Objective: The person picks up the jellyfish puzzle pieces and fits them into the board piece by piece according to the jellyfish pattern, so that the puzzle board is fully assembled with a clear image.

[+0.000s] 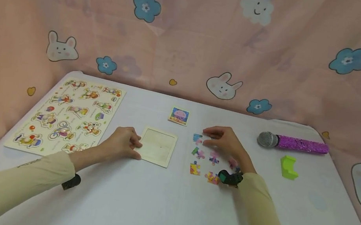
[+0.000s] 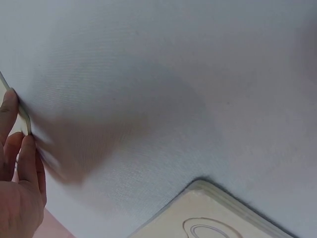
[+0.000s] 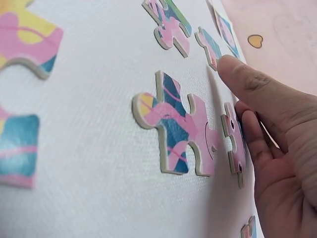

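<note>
At the left edge of a square wooden puzzle tray (image 1: pixel 157 147), my left hand (image 1: pixel 122 142) grips the rim with thumb and fingers; the tray's recess is bare. My right hand (image 1: pixel 224 140) is over the back row of loose jigsaw pieces, fingers bent and thumb apart from them. A blue and pink corner piece (image 1: pixel 197 138) lies right by its fingertips. The right wrist view has the thumb beside a blue-edged piece (image 3: pixel 209 47) and the fingers close to a pink piece with eyes (image 3: pixel 233 136). A pink and blue piece (image 3: pixel 176 126) lies flat nearer the camera.
A small jellyfish picture card (image 1: pixel 179 116) lies behind the tray. On the left is a large wooden picture board (image 1: pixel 73 110). To the right lie a purple glittery microphone (image 1: pixel 298 144) and a light green plastic block (image 1: pixel 288 167). A patterned pink cloth (image 1: pixel 184 49) hangs behind the table.
</note>
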The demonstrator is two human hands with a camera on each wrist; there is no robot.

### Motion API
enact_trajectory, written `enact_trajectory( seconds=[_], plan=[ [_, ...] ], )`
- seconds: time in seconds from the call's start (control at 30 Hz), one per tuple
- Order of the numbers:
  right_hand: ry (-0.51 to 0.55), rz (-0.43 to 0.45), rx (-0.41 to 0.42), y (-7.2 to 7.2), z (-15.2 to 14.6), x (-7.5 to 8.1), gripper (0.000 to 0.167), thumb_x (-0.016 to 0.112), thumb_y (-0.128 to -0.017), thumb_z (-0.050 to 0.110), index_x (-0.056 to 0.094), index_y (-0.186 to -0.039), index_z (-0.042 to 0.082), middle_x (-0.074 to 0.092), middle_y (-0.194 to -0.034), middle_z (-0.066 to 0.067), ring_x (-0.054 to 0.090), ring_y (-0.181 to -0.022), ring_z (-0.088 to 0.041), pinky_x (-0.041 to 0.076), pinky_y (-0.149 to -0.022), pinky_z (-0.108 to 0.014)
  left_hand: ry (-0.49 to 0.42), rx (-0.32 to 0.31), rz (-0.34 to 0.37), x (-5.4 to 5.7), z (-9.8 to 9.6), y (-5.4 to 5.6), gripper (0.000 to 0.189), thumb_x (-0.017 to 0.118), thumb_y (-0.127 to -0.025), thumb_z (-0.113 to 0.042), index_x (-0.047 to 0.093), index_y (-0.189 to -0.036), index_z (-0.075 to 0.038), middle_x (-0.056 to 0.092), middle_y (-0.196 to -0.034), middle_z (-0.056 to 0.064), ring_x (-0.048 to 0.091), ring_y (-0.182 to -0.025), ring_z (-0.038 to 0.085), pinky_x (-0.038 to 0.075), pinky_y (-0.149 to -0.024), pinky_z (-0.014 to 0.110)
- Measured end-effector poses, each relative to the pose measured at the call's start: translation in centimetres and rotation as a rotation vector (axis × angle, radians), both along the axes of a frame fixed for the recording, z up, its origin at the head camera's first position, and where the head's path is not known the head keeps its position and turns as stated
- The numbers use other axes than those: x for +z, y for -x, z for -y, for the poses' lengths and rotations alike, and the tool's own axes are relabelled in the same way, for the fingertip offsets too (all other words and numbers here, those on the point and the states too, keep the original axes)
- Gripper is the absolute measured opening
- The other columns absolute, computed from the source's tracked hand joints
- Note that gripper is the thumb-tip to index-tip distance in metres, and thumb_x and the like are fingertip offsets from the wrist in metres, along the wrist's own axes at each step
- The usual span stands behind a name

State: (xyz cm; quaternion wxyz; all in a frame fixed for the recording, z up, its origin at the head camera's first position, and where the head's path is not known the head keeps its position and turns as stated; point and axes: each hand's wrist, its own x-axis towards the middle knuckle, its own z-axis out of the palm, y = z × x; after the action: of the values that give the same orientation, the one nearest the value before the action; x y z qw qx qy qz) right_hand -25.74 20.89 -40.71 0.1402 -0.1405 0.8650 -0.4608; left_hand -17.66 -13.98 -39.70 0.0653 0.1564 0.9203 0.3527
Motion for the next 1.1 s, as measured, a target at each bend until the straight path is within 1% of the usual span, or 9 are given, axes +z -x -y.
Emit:
enact_trajectory(
  seconds=[0.17, 0.27, 0.4, 0.57, 0.7, 0.8, 0.9, 1.0, 1.1],
  plan=[
    [-0.096, -0.058, 0.008, 0.43, 0.36, -0.15, 0.040, 0.080, -0.078, 0.014, 0.068, -0.114, 0.003, 0.067, -0.115, -0.011, 0.061, -0.105, -0.024, 0.045, -0.096, -0.040, -0.009, 0.005, -0.006, 0.10, -0.07, -0.19, 0.029, 0.089, -0.060, -0.004, 0.073, -0.083, 0.002, 0.062, -0.093, 0.009, 0.054, -0.073, 0.014, 0.045, -0.062, 0.020],
    [-0.121, -0.073, 0.016, 0.65, 0.56, -0.27, 0.038, 0.080, -0.078, 0.016, 0.069, -0.112, 0.004, 0.068, -0.112, -0.010, 0.061, -0.102, -0.023, 0.046, -0.095, -0.040, -0.019, 0.022, 0.004, 0.18, -0.21, -0.27, 0.030, 0.089, -0.059, -0.004, 0.071, -0.083, 0.003, 0.062, -0.092, 0.009, 0.055, -0.072, 0.014, 0.045, -0.061, 0.020],
    [-0.117, -0.076, 0.023, 0.73, 0.71, -0.36, 0.035, 0.079, -0.079, 0.015, 0.070, -0.111, 0.004, 0.068, -0.111, -0.010, 0.062, -0.100, -0.023, 0.047, -0.093, -0.039, -0.035, 0.044, 0.023, 0.27, -0.41, -0.39, 0.031, 0.089, -0.059, -0.003, 0.070, -0.083, 0.005, 0.062, -0.092, 0.009, 0.055, -0.072, 0.014, 0.046, -0.061, 0.019],
    [-0.110, -0.088, 0.028, 0.67, 0.80, -0.43, 0.033, 0.078, -0.080, 0.014, 0.070, -0.110, 0.004, 0.069, -0.109, -0.010, 0.063, -0.099, -0.023, 0.047, -0.093, -0.040, -0.040, 0.058, 0.011, 0.16, -0.62, -0.53, 0.031, 0.089, -0.060, -0.004, 0.071, -0.083, 0.005, 0.062, -0.091, 0.009, 0.056, -0.073, 0.014, 0.047, -0.061, 0.020],
    [-0.117, -0.092, 0.020, 0.51, 0.84, -0.38, 0.032, 0.078, -0.080, 0.016, 0.071, -0.109, 0.004, 0.069, -0.108, -0.010, 0.063, -0.097, -0.022, 0.048, -0.091, -0.039, -0.043, 0.058, -0.010, -0.03, -0.74, -0.68, 0.031, 0.089, -0.060, -0.005, 0.071, -0.082, 0.005, 0.061, -0.090, 0.009, 0.057, -0.074, 0.014, 0.047, -0.062, 0.020],
    [-0.123, -0.088, 0.005, 0.37, 0.81, -0.37, 0.032, 0.079, -0.080, 0.018, 0.071, -0.108, 0.005, 0.069, -0.107, -0.008, 0.062, -0.095, -0.021, 0.048, -0.089, -0.036, -0.046, 0.050, -0.019, -0.07, -0.74, -0.77, 0.031, 0.089, -0.060, -0.005, 0.071, -0.083, 0.006, 0.061, -0.089, 0.009, 0.057, -0.075, 0.015, 0.047, -0.062, 0.019],
    [-0.122, -0.086, -0.010, 0.24, 0.82, -0.37, 0.032, 0.078, -0.080, 0.020, 0.072, -0.108, 0.006, 0.070, -0.106, -0.007, 0.062, -0.092, -0.020, 0.049, -0.085, -0.031, -0.047, 0.043, -0.027, -0.04, -0.72, -0.81, 0.031, 0.089, -0.060, -0.005, 0.071, -0.083, 0.006, 0.061, -0.089, 0.009, 0.057, -0.075, 0.015, 0.047, -0.062, 0.019],
    [-0.092, -0.064, -0.045, 0.16, 0.85, -0.29, 0.032, 0.078, -0.080, 0.019, 0.071, -0.108, 0.005, 0.070, -0.103, -0.008, 0.062, -0.089, -0.019, 0.049, -0.080, -0.025, -0.044, 0.045, -0.031, -0.02, -0.68, -0.81, 0.031, 0.089, -0.060, -0.006, 0.071, -0.083, 0.005, 0.061, -0.088, 0.009, 0.058, -0.076, 0.015, 0.047, -0.063, 0.019],
    [-0.049, -0.043, -0.068, 0.12, 0.83, -0.22, 0.033, 0.078, -0.080, 0.017, 0.070, -0.110, 0.004, 0.070, -0.103, -0.009, 0.063, -0.089, -0.018, 0.050, -0.078, -0.023, -0.042, 0.050, -0.028, 0.00, -0.64, -0.80, 0.031, 0.089, -0.061, -0.006, 0.072, -0.084, 0.005, 0.061, -0.089, 0.008, 0.057, -0.077, 0.015, 0.047, -0.064, 0.020]
  ],
)
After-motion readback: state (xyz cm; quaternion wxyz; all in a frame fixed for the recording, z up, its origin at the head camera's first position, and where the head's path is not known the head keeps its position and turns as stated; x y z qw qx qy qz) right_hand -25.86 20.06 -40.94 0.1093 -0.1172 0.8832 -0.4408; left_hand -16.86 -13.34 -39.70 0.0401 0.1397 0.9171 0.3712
